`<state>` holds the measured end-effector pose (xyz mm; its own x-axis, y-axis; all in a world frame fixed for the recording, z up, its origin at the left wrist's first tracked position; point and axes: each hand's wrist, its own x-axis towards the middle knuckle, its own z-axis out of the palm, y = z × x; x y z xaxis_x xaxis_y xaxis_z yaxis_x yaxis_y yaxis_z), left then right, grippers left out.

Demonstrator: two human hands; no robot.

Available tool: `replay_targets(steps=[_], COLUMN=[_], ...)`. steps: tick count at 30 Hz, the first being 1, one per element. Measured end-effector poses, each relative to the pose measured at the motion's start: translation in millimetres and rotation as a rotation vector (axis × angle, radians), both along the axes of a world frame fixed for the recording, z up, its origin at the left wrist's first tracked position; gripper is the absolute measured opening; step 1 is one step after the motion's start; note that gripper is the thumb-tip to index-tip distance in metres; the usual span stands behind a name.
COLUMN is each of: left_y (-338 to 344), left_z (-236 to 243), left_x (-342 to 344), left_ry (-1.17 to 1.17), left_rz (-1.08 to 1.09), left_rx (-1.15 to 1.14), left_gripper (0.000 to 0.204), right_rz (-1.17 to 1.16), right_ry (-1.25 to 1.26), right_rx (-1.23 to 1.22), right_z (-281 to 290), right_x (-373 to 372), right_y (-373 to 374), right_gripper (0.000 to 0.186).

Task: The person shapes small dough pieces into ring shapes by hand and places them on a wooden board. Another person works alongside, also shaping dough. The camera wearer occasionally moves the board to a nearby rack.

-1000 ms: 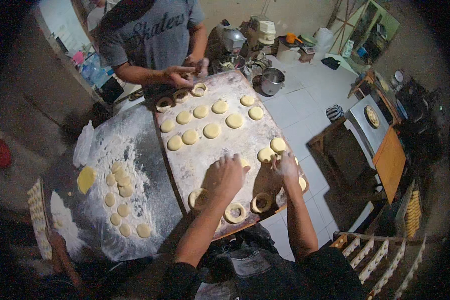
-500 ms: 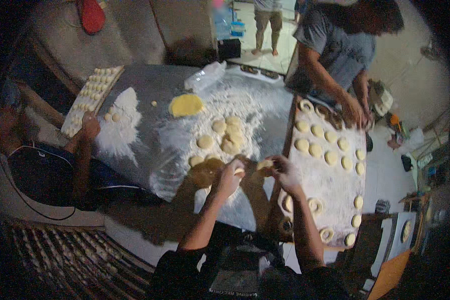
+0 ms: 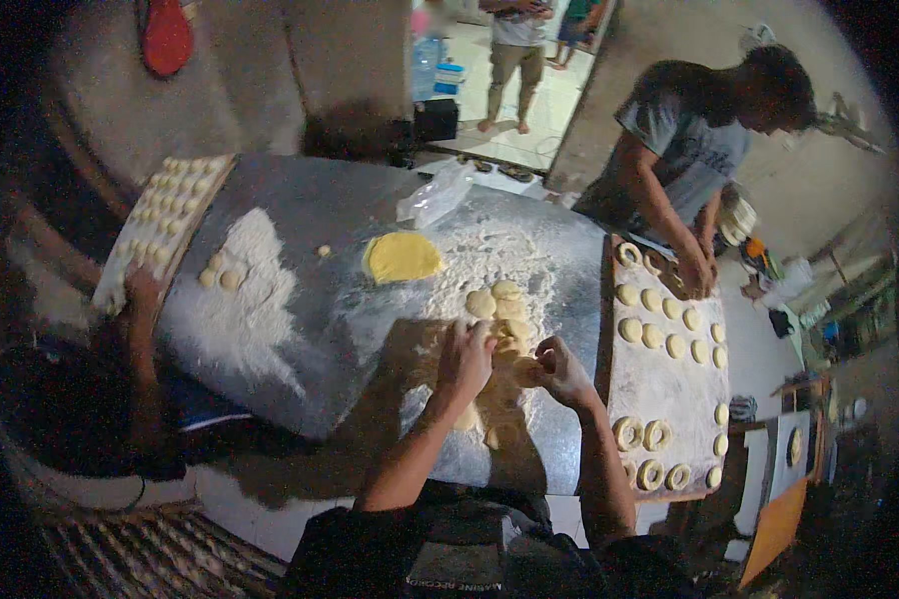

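Done: dough rings (image 3: 649, 434), near end of right board (image 3: 664, 389). Unholed: rounds (image 3: 675, 346) there, pieces (image 3: 507, 306) on worktop (image 3: 340, 205). Left hand (image 3: 466, 357), right hand (image 3: 563, 373) at pieces, fingers curled (grip: cannot tell).

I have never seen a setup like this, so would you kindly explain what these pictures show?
No robot here: a person works bare-handed, seen from above by a wide fisheye camera worn on the head, which bends straight edges. The left hand and right hand are at a cluster of dough rounds on the floured grey table; whether either grips one is hard to tell. A flat yellow piece lies beyond, leftward. On the board to the right lie more rounds and dough rings.
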<state>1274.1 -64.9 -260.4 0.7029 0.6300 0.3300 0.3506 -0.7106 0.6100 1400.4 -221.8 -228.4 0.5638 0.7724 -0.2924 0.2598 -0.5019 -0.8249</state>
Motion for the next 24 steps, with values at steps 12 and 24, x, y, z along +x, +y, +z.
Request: replay_targets(steps=[12, 24], left_y=[-7, -33], left_z=[77, 40], left_x=[-54, -48], left_ry=[-0.171, -0.361], left_rz=[-0.321, -0.157], left_rx=[-0.658, -0.015], left_gripper=[0.035, 0.042], right_rz=[0.058, 0.092], right_ry=[0.340, 0.453], right_rx=[0.443, 0.595], right_z=[77, 40], right_x=[-54, -72], right_y=[17, 17], right_gripper=[0.049, 0.059])
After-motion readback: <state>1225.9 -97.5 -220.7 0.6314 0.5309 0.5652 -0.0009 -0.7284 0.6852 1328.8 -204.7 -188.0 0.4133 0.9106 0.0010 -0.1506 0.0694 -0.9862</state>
